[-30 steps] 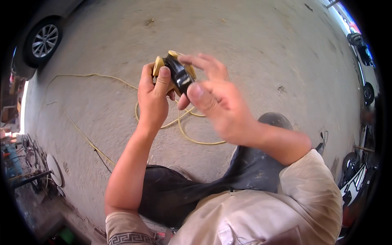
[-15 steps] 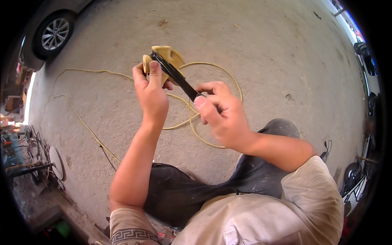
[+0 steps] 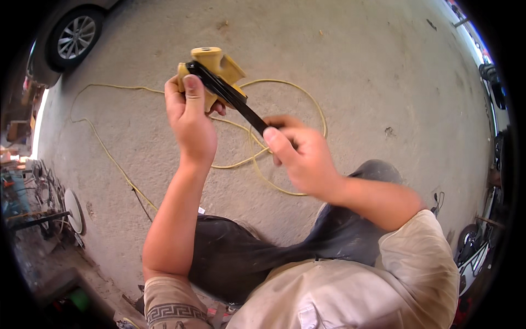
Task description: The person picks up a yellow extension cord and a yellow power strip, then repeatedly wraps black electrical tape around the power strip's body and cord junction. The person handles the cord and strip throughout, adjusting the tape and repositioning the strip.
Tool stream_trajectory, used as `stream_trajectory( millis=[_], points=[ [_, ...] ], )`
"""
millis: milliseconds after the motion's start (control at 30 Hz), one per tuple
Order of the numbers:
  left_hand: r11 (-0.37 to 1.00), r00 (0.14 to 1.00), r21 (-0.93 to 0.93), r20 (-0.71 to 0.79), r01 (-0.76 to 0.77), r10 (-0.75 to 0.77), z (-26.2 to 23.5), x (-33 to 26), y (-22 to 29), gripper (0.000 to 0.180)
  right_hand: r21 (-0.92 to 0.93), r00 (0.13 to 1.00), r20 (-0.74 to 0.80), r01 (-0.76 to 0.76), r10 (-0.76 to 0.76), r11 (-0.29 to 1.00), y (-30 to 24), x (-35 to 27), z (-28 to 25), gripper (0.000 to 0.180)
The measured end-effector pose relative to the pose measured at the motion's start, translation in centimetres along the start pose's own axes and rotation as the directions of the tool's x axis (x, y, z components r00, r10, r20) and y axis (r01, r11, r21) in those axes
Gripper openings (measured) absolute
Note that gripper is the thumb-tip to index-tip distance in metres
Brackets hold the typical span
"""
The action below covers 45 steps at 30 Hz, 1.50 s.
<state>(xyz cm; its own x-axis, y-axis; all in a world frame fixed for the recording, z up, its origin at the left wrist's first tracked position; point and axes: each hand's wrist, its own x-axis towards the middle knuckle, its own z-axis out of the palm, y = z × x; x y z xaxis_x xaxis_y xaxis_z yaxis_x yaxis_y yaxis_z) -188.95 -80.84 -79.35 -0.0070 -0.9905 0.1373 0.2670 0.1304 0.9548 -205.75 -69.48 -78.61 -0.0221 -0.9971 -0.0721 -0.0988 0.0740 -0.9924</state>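
My left hand point(image 3: 190, 118) grips a yellow plastic block-shaped part point(image 3: 215, 67) held up over the concrete floor, thumb pressed on its near side. A flat black strip point(image 3: 230, 96) runs from the top of the yellow part down to my right hand point(image 3: 298, 156), which pinches its lower end between thumb and fingers. The strip is stretched straight between the two hands. Below them a thin yellow cable point(image 3: 285, 104) lies in loose loops on the floor.
A parked car with a silver wheel point(image 3: 74, 35) stands at the upper left. Clutter and a round white disc point(image 3: 72, 211) line the left edge. Motorbikes point(image 3: 476, 241) stand at the right rim. My dark trousers and knees point(image 3: 378, 172) fill the lower middle.
My right hand has drawn the black strip out and down to the right, away from the yellow part. One second ago both hands were close together on the part.
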Motion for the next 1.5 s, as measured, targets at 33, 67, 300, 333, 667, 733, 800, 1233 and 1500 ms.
stream_trajectory(
  millis=[33, 67, 300, 333, 667, 733, 800, 1233, 1500],
  points=[
    [0.996, 0.999, -0.072, 0.019, 0.052, -0.051, 0.1, -0.5, 0.7, 0.036, -0.097, 0.996, -0.02, 0.082, -0.084, 0.992, 1.0, 0.9, -0.2, 0.047],
    [0.988, 0.994, -0.112, 0.016, 0.106, -0.105, 0.1, -0.9, 1.3, 0.041, -0.193, 0.985, -0.027, 0.16, -0.168, 0.968, 1.9, 2.1, -0.4, 0.046],
    [0.921, 0.954, -0.249, 0.095, 0.3, -0.285, 0.5, -1.3, 2.6, 0.045, -0.342, 0.931, -0.02, 0.337, -0.365, 0.877, 2.1, 3.6, -1.4, 0.043],
    [0.895, 0.941, -0.291, 0.134, 0.338, -0.312, 0.3, -1.3, 2.4, 0.046, -0.344, 0.915, -0.019, 0.372, -0.402, 0.862, 2.1, 3.7, -1.6, 0.042],
    [0.37, 0.635, -0.526, 0.525, 0.766, -0.566, -0.6, -2.0, 1.6, 0.051, -0.363, 0.77, 0.062, 0.61, -0.635, 0.705, 0.9, 4.2, -2.4, 0.052],
    [0.297, 0.608, -0.566, 0.506, 0.769, -0.612, -1.3, -2.4, 0.8, 0.048, -0.421, 0.706, 0.079, 0.664, -0.704, 0.618, 0.5, 4.5, -2.9, 0.053],
    [0.263, 0.581, -0.53, 0.624, 0.806, -0.523, -2.2, -2.8, 0.0, 0.046, -0.523, 0.581, 0.111, 0.724, -0.806, 0.45, 0.1, 5.2, -3.8, 0.053],
    [0.025, 0.383, -0.391, 0.882, 0.92, -0.274, -3.1, -2.6, -3.2, 0.052, -0.608, 0.573, 0.201, 0.709, -0.794, 0.357, -1.2, 5.5, -6.2, 0.049],
    [-0.206, 0.236, -0.298, 0.932, 0.932, -0.276, -0.9, -3.6, -2.3, 0.036, -0.586, 0.756, 0.204, 0.604, -0.623, 0.541, -1.5, 5.8, -7.5, 0.044]
  ],
)
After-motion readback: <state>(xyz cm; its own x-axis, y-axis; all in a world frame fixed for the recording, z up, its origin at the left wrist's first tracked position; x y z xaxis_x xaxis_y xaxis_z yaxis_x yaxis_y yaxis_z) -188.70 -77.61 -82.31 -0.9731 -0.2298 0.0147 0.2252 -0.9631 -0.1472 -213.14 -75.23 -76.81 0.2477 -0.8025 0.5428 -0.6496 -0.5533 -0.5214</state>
